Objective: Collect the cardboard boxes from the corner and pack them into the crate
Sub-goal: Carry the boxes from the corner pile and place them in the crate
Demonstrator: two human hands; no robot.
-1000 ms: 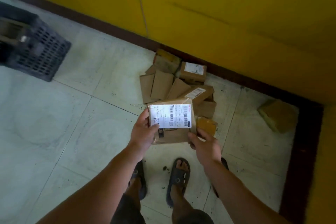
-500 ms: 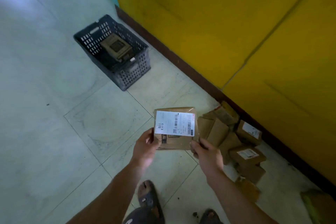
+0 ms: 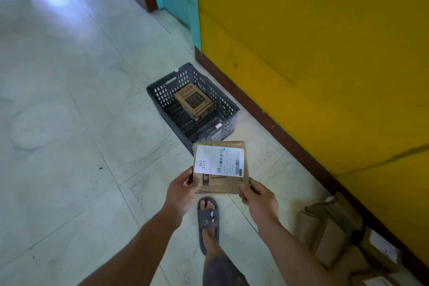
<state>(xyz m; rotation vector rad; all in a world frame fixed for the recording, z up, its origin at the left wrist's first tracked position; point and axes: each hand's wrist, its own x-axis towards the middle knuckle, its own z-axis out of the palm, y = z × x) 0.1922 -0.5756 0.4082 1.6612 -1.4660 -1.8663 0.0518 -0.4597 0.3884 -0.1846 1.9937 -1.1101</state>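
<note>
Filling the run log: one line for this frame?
phase: carry | left hand: grips box | right hand: grips box | crate: holds one carton | pile: unpacked, lower right

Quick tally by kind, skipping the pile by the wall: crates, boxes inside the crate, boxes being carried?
Crate: 1
Box in the crate, as seen from above: 1
Labelled box, carried: 1
Total: 3

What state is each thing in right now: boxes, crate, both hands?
Labelled box: held off the floor, label up.
Left hand: grips its left edge.
Right hand: grips its lower right corner.
Crate: on the floor, one box inside.
Box pile: on the floor by the wall.
</note>
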